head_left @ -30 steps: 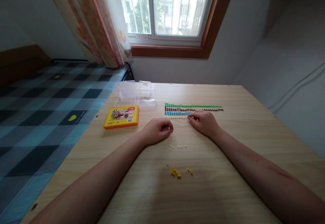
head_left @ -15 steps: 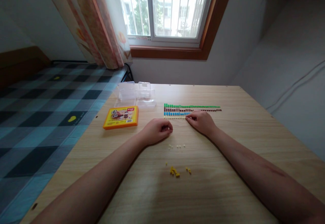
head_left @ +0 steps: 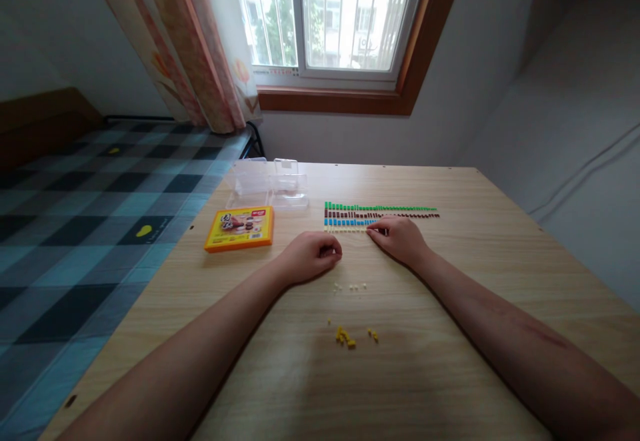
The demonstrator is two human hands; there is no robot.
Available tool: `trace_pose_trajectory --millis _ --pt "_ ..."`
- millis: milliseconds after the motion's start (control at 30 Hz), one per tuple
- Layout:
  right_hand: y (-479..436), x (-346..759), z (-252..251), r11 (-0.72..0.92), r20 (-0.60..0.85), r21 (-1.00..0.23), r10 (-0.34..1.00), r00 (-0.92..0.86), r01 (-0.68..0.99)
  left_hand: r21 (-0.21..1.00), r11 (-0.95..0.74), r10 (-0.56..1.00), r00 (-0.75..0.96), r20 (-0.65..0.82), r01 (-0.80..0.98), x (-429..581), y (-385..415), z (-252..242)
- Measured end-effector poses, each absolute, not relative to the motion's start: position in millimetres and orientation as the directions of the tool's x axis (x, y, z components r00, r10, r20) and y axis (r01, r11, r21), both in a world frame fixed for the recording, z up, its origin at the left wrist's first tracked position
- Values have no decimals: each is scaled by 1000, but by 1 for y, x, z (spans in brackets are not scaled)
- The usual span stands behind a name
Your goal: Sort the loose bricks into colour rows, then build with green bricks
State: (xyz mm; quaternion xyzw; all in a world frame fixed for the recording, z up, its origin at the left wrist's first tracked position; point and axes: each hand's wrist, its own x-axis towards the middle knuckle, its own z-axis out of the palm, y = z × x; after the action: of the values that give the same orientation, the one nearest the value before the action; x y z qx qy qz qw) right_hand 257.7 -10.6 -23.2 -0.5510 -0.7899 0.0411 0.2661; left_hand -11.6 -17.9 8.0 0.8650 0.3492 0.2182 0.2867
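Note:
My right hand is at the right end of a row of small cream blocks. Its thumb and forefinger pinch a tiny cream block there. Behind that row run lines of blue blocks, brown blocks and green blocks, partly hidden by the hand on the blue line. My left hand rests on the table with curled fingers; what they hold, if anything, is hidden. Nearer to me lie several loose cream blocks and a small heap of yellow blocks.
A yellow-orange box with a printed lid lies left of my left hand. Clear plastic cases stand open behind it on the wooden table. A checked bed borders the table's left side; the window wall is beyond.
The view has shifted slightly. Both hands keep almost the same place and pose, and the blocks look unchanged.

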Motion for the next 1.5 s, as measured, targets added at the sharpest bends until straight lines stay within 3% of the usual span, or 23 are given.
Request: trace_pose_trajectory --millis 367,533,667,1033,1300,1500 --pt "-15 259 -22 392 427 -421 881 -203 818 698 -573 702 696 149 428 -16 -16 9" --pt "-32 250 -14 614 559 -418 755 -343 670 742 -551 609 792 44 383 -22 -13 15" --pt "-47 238 -6 769 587 -394 632 -506 504 707 -593 549 836 4 386 -23 -10 16" --pt "-64 221 -3 830 482 -421 547 -685 366 686 -617 559 828 37 386 -23 -10 11" --pt "-71 214 -6 864 410 -292 500 -763 409 792 -495 620 784 34 357 -24 -9 4" --pt "-68 216 -5 857 386 -254 514 -766 448 782 -507 615 788 34 362 -23 -9 8"
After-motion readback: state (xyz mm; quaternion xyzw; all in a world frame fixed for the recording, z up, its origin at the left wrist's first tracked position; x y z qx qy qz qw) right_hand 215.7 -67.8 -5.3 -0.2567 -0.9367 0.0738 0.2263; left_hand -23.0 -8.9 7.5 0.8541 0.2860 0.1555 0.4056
